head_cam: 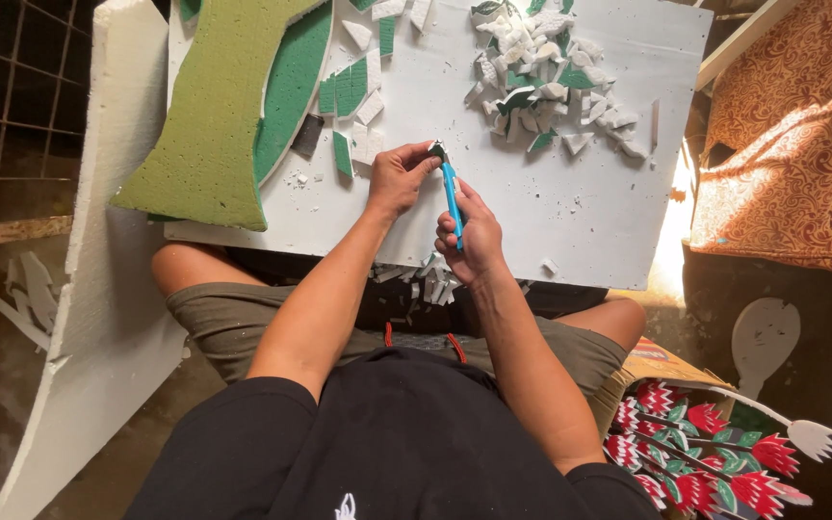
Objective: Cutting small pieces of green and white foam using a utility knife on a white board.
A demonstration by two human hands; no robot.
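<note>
- A small foam piece [436,149], white with a dark green face, sits pinched at the fingertips of the left hand [399,178], held just above the white foam board [580,207] that rests across the person's lap.
- The right hand [474,241] is closed around a blue craft knife [452,197], whose tip meets the small foam piece at its near edge.
- The two hands are close together, with the knife bridging them; the left fingers lie right beside the blade's tip.
- To carve well here, I judge that short, shallow strokes suit this brittle material, with the pinching fingers kept behind the line of the cut and the piece turned instead of the knife.
- The risk, as I see it, is the blade slipping toward the left thumb, or the tiny piece crumbling under too much squeeze.
- Beyond the hands, a heap of cut scraps [541,72], white and green, lies on the far part of the board.
- To the left lie flat green-faced offcuts [349,91] and a large curved green foam slab [219,106] overlapping the board's corner.
- A tall white foam sheet [98,289] leans at the left.
- At lower right, painted foam flowers [695,453], red with green leaves, lie on the floor.
</note>
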